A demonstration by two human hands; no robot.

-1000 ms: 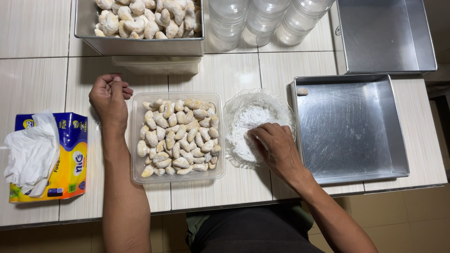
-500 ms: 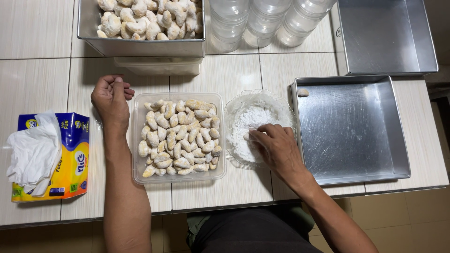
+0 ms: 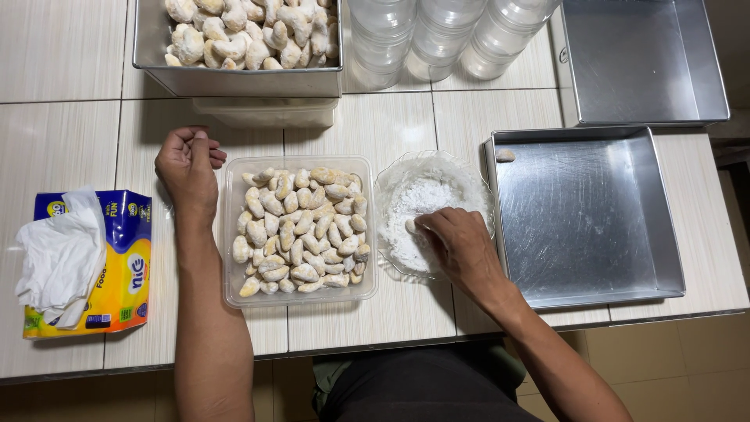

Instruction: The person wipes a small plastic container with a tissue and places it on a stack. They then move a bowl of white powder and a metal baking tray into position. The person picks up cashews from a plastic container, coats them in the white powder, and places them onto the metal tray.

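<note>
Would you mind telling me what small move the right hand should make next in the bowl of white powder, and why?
Probably roll the piece under the fingers and lift it out. The right hand rests in the powder bowl, its fingers on a small pale piece lying in the powder. The square metal pan beside it holds just one piece, so it may go there.

Both forearms are bare, with no sleeves showing, and dark clothing covers the lap.
</note>
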